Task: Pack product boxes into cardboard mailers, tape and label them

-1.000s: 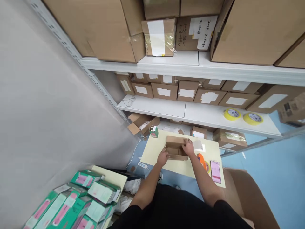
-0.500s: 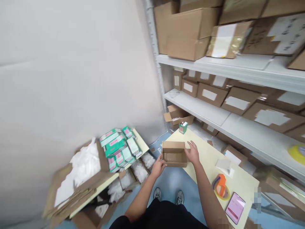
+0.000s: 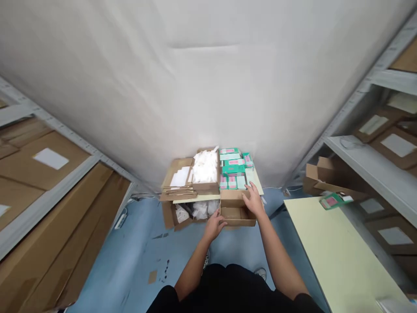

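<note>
Between my two hands is an empty, open cardboard box (image 3: 239,222), held in mid-air in front of the small table. My left hand (image 3: 214,226) grips its left wall, fingers curled over the edge. At the right wall, my right hand (image 3: 253,201) clasps the box with its fingers stretched along the side. Behind the box, green and pink cartons (image 3: 233,162) lie stacked on the table. Left of them stands a box of white wrapped pieces (image 3: 205,167), and beside it is a pile of flattened cardboard (image 3: 177,187) with white sheets on top.
A pale yellow table (image 3: 335,243) extends along the right, with a green carton (image 3: 334,201) at its far end. Shelves with cardboard boxes (image 3: 399,145) rise behind it. Large cartons (image 3: 65,234) fill the left rack. Bags (image 3: 200,209) sit under the small table.
My view has swung left, away from the table with the tape and phone. The cardboard box, still in both hands, now faces the small table of green cartons.
</note>
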The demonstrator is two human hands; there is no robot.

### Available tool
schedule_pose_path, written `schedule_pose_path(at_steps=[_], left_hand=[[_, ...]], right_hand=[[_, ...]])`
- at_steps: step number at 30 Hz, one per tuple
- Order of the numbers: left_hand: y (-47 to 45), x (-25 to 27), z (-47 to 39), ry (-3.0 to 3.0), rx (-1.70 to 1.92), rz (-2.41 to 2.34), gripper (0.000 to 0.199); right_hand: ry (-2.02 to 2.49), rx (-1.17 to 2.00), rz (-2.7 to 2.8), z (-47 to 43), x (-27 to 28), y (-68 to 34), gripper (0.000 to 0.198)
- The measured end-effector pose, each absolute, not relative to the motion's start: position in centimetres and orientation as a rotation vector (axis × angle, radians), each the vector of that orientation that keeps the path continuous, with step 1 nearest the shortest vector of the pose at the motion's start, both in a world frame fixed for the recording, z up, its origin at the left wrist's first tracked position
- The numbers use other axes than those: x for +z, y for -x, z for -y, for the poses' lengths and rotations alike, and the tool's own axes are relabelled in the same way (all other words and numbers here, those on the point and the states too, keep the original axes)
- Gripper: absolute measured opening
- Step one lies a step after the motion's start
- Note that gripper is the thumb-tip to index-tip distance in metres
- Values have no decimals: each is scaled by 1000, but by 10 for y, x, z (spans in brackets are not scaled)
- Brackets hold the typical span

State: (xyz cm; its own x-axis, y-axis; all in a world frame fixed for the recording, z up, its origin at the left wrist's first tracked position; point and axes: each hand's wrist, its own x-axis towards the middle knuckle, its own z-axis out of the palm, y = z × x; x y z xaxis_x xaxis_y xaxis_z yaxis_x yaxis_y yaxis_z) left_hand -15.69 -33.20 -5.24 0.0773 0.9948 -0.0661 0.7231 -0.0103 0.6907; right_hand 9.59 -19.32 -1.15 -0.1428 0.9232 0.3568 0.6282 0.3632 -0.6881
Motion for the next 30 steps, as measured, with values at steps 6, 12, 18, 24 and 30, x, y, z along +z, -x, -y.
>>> schedule_pose_path(at_steps=[6,12,18,24,30], left_hand=[[283,-59,352,-1682,644,-1796,14],[354,-58,321,-1673,621,-1739,11],[375,-57,290,-1669,627,-1675,11],[384,-53,283,-1640,661,-1652,13],[388,-52,279,-1702,604,-1641,13]], right_hand=[[1291,539,2009,167,-18,56,49],[1567,506,2082,101,-16,164,54],[1956,520,2153,50,-9,231,62],[2043,453,2067,41,-12,255,44],[1948,487,1974,51,14,232,44]])
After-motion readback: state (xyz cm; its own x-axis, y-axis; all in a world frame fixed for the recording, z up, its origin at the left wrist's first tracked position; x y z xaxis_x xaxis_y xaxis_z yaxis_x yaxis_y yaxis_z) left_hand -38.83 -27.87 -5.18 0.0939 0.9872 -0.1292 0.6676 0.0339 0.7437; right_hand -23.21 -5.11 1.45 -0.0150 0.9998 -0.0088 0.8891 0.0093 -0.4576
